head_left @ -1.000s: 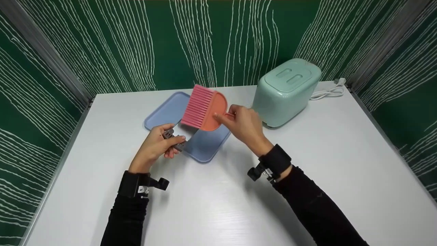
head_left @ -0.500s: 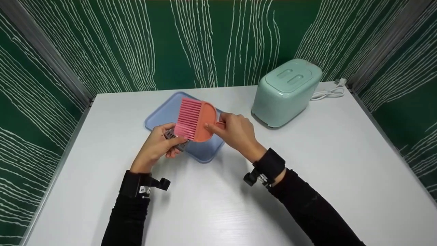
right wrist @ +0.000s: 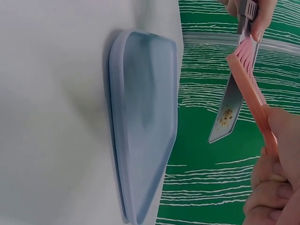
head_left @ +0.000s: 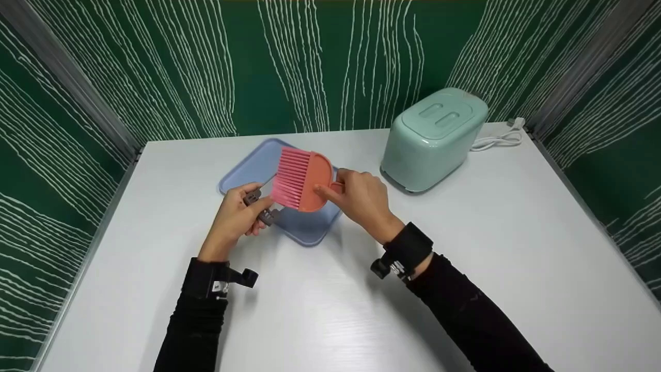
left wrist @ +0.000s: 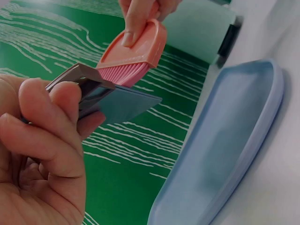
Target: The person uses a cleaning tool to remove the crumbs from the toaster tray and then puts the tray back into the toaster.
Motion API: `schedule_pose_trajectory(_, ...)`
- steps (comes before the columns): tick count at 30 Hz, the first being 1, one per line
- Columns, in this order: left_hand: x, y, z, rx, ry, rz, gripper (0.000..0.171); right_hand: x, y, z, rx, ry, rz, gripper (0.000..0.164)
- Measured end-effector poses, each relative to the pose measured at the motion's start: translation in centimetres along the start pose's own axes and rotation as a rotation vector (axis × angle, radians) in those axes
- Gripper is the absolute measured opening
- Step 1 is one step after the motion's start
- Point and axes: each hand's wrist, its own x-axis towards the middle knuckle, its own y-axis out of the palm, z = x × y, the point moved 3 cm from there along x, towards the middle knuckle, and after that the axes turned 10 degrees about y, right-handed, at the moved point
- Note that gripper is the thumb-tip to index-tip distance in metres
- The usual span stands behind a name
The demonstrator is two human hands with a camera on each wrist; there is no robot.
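Observation:
My left hand (head_left: 233, 216) grips the grey handle end of a flat metal crumb tray (right wrist: 230, 105), holding it above the blue tray (head_left: 308, 235). Brown crumbs (right wrist: 226, 117) lie near the crumb tray's far end in the right wrist view. In my right hand (head_left: 364, 201) is a short orange brush (head_left: 316, 181), pinched at its handle with the thumb along its body. Its pink bristles (head_left: 290, 181) press against the crumb tray close to the left thumb and bend there. From the head view, the brush hides most of the metal plate.
A mint-green toaster (head_left: 431, 147) stands at the back right of the white table (head_left: 330, 310), its white cord (head_left: 498, 140) coiled beside it. Green walls (head_left: 330, 62) with white streaks enclose the back and sides. The blue tray has a raised rim.
The brush has come down and left onto the crumb tray by its handle end, then shifted slightly back to the right. The left hand stays nearly in place, its crumb tray tilting a little.

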Motion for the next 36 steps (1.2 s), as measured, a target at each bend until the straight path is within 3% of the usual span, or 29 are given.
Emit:
schedule_pose_trajectory(12, 0.3, -0.2, 0.5, 0.075, 0.084, -0.111, 0.026, 0.2, 0.0, -0.3, -0.015, 0.004, -0.011, 0.056)
schedule_pose_trajectory(19, 0.4, 0.0, 0.3, 0.079, 0.136, -0.085, 0.019, 0.2, 0.0, -0.3, -0.012, 0.006, -0.009, 0.056)
schedule_pose_trajectory(30, 0.3, -0.2, 0.0, 0.165, 0.171, -0.068, 0.015, 0.4, 0.4, -0.8, -0.062, 0.011, -0.029, 0.055)
schedule_pose_trajectory(36, 0.3, -0.5, -0.1, 0.231, 0.147, -0.095, 0.017, 0.6, 0.4, -1.4, -0.067, 0.037, -0.022, 0.053)
